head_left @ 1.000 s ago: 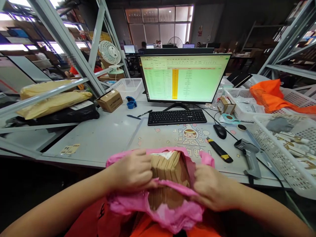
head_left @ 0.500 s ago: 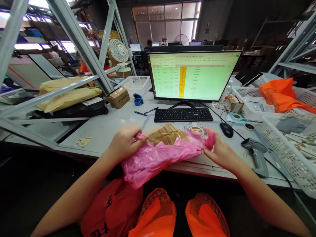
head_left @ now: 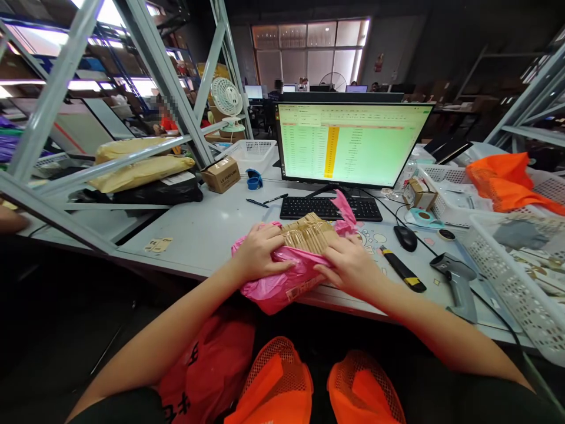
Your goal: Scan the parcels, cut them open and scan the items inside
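A torn pink plastic mailer bag (head_left: pixel 273 291) lies at the table's front edge, partly overhanging it. Out of its opening shows a taped brown cardboard package (head_left: pixel 309 232). My left hand (head_left: pixel 260 253) is closed on the bag's left side, thumb over the near rim. On the right, my right hand (head_left: pixel 351 265) pinches the plastic rim beside the cardboard. A loose pink flap sticks up behind that hand, in front of the keyboard (head_left: pixel 304 207). To the right of my right hand lies a black and yellow utility knife (head_left: pixel 402 269).
A monitor (head_left: pixel 353 147) stands behind the keyboard. At right are a mouse (head_left: pixel 405 238), a barcode scanner (head_left: pixel 457 282) and white baskets (head_left: pixel 507 288). A small carton (head_left: pixel 221 175), pens and a blue-lidded item sit at left, beside a metal frame (head_left: pixel 163 76).
Both hands have come closer together on the bag, the right one moving left. More of the cardboard shows, a pink flap stands up, and the utility knife is now visible.
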Tool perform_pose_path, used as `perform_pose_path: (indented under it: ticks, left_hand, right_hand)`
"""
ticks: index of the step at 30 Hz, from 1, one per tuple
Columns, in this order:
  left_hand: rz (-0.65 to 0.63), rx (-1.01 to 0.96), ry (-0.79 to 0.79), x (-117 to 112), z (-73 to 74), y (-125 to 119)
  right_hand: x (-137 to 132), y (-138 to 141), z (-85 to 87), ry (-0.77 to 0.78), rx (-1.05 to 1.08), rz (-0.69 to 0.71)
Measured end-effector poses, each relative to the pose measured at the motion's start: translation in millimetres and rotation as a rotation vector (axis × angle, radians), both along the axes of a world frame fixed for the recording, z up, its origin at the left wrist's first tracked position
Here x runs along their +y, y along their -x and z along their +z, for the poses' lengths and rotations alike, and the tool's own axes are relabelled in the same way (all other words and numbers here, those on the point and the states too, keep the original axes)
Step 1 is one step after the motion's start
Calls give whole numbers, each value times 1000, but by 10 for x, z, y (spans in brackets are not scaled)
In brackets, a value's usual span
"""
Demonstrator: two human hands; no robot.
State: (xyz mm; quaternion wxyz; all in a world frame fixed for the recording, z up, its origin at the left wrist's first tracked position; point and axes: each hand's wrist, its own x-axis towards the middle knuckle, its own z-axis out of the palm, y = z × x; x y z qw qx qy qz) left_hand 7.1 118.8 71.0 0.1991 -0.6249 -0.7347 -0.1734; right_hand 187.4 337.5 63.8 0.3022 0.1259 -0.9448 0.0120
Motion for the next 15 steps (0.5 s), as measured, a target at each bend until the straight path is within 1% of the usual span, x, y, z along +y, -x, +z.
perform_pose_path:
  ticks: [2, 4, 5, 7, 9, 10, 12, 13, 15]
  left_hand:
    - [17, 21, -19, 22, -10, 18]
    - [37, -14, 22, 46, 48, 26]
    - [51, -54, 59, 52, 98, 20]
    - [60, -166, 184, 37, 215, -21]
    - [37, -256, 337, -16, 304, -96]
    - [27, -278, 399, -53, 323, -141]
    - [35, -284, 458, -127, 298, -227]
    - [51, -284, 448, -159, 257, -263]
    - [68, -296, 376, -201, 142, -306]
  right_hand:
    - [-39, -190, -102, 102, 111, 18]
    - [-35, -308, -170, 145, 156, 14]
    - [-14, -332, -195, 126, 168, 1]
    - [55, -317, -240, 48, 207, -56]
    - [137, -260, -292, -24, 306, -127]
    - [173, -231, -322, -42, 364, -149]
    - [215, -195, -393, -40, 457, -170]
    - [220, -191, -434, -28, 490, -175]
    - [197, -197, -534, 2, 539, -184]
